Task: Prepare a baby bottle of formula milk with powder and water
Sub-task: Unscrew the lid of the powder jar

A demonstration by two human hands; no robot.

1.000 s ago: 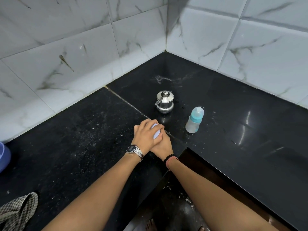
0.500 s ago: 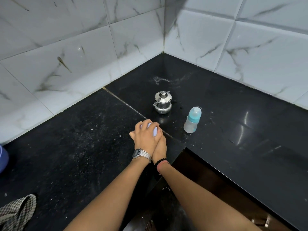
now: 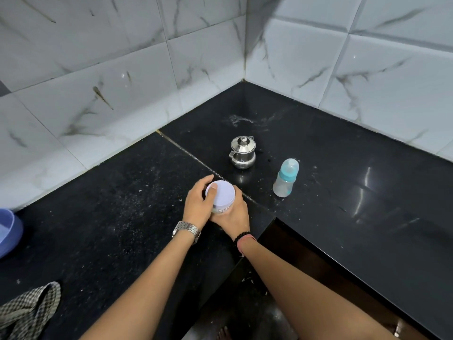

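A small jar with a pale lilac lid [image 3: 220, 195] stands on the black counter [image 3: 122, 229] near its inner corner edge. My left hand [image 3: 197, 207] grips the lid from the left, thumb lying on top. My right hand [image 3: 232, 217] wraps round the jar's body from below and the right. A capped baby bottle [image 3: 285, 179] with a teal collar stands upright to the right, a little water-like liquid in it. A small steel pot with a lid [image 3: 242, 153] stands behind the jar.
White marble-look tiles form the walls at the back. A blue plastic tub [image 3: 8, 233] sits at the far left edge, a checked cloth [image 3: 27, 312] at the lower left. The counter is L-shaped, with an open gap [image 3: 257, 303] below my arms.
My left hand has shifted off the top of the jar to its left side, so the lilac lid now shows. The camera view has tilted slightly.
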